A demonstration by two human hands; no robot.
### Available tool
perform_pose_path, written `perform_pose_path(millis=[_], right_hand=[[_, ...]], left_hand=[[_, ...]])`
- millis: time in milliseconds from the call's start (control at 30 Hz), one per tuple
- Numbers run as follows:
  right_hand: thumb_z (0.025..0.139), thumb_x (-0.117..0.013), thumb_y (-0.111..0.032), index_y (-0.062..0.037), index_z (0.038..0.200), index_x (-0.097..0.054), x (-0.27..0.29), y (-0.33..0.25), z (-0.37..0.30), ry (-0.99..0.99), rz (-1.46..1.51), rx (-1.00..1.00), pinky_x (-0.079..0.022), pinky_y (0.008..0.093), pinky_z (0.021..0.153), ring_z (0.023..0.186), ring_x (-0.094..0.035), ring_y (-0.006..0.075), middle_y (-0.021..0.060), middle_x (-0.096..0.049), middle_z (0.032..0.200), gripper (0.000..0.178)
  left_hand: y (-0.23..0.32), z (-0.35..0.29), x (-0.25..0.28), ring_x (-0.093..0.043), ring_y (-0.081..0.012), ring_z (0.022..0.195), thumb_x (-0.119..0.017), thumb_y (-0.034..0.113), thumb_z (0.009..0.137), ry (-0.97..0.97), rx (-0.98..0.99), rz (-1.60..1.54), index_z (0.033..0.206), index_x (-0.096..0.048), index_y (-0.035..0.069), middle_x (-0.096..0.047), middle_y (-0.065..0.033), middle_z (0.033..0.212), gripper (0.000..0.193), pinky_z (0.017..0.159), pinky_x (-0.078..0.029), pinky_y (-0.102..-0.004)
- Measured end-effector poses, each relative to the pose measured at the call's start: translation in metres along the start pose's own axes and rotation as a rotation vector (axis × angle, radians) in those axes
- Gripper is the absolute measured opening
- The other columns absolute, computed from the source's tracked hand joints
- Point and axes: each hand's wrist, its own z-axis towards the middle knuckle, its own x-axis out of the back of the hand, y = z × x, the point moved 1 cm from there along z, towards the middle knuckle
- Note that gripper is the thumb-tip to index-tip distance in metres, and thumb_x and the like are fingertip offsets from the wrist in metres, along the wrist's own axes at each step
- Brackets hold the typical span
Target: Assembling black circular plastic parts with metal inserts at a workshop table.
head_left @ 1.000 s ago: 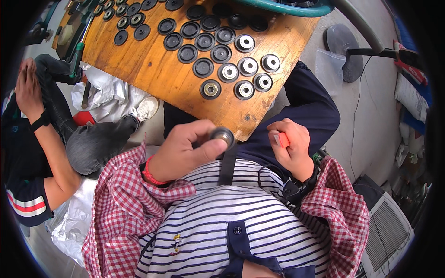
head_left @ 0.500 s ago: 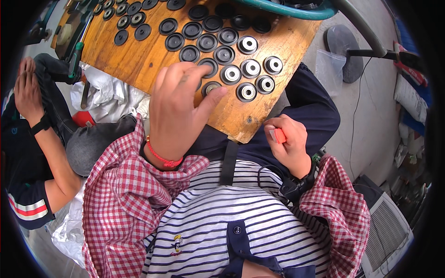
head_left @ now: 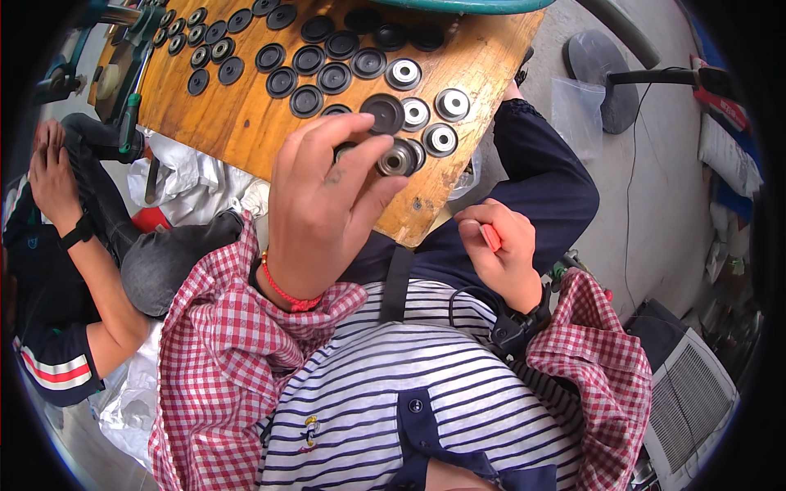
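My left hand [head_left: 323,184] is over the near part of the wooden table. Its thumb and a finger pinch a black wheel with a metal bearing [head_left: 396,158], tilted and overlapping another bearing wheel. A plain black disc [head_left: 383,114] is at the tip of its index finger and looks raised; whether it is gripped too, I cannot tell. My right hand [head_left: 512,254] is closed around a small orange-red piece [head_left: 491,236], partly hidden by the fingers, off the table's right edge. Close by lie bearing wheels [head_left: 441,140] with bright centres.
More black discs [head_left: 308,60] cover the wooden table [head_left: 237,114]. At its far edge is a teal basin [head_left: 475,6]. A co-worker's hand [head_left: 53,176] is at the left, near a green-handled tool [head_left: 131,119]. A stand with a round base [head_left: 602,78] is at the right.
My left hand has closed on a bearing wheel and tilted it up; the plain disc by its index finger also looks raised. My right hand keeps the orange-red piece. The view has shifted slightly.
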Motion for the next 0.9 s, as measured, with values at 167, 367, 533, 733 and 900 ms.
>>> perform_pose_path(millis=[167,367,533,733,900], right_hand=[[0.082,-0.066,-0.009,-0.0002,0.096,-0.064,-0.004,-0.009,0.007,-0.067,0.305,-0.14,-0.047,0.0267,0.059,0.065,-0.063,0.0157,0.0082,-0.064,0.075,0.016],[0.09,-0.064,-0.017,0.0011,0.092,-0.062,-0.021,-0.017,0.031,-0.057,0.339,-0.497,-0.043,0.0243,0.057,0.064,-0.047,0.0052,0.0027,-0.055,0.067,0.019],[0.093,-0.06,-0.018,0.0013,0.094,-0.062,-0.019,-0.014,0.037,-0.093,0.512,-0.587,-0.042,0.0219,0.059,0.067,-0.047,0.004,-0.0024,-0.056,0.07,0.019],[0.093,-0.061,-0.018,0.0017,0.106,-0.062,-0.017,-0.008,0.025,-0.084,0.552,-0.524,-0.045,0.0212,0.065,0.07,-0.052,0.005,-0.0001,-0.059,0.076,0.024],[0.091,-0.06,-0.032,0.002,0.114,-0.058,-0.003,-0.003,0.01,-0.158,0.462,-0.145,-0.046,0.0252,0.064,0.069,-0.059,0.0144,0.0075,-0.061,0.079,0.041]], left_hand=[[0.015,-0.029,-0.013,-0.061,-0.0296,0.105,-0.078,0.01,0.067,-0.038,-0.078,-0.275,0.103,-0.065,0.004,-0.061,-0.0113,0.111,0.039,0.087,-0.051,-0.0368],[-0.001,-0.026,-0.031,-0.061,-0.0288,0.105,-0.075,0.009,0.072,-0.045,-0.034,-0.177,0.103,-0.064,0.002,-0.062,-0.0097,0.11,0.034,0.087,-0.05,-0.0386],[-0.003,-0.022,-0.033,-0.061,-0.0285,0.105,-0.074,0.012,0.074,-0.024,-0.047,-0.142,0.102,-0.063,0.002,-0.064,-0.0087,0.107,0.032,0.088,-0.049,-0.0383],[0.0,-0.038,-0.025,-0.063,-0.0238,0.101,-0.075,0.006,0.076,-0.005,0.176,-0.379,0.103,-0.061,0.001,-0.063,-0.0112,0.108,0.03,0.088,-0.05,-0.0332],[0.013,-0.045,-0.017,-0.059,-0.0153,0.101,-0.07,-0.001,0.08,-0.08,0.698,-1.223,0.113,-0.053,0.0,-0.056,-0.0088,0.112,0.037,0.091,-0.048,-0.0294]])
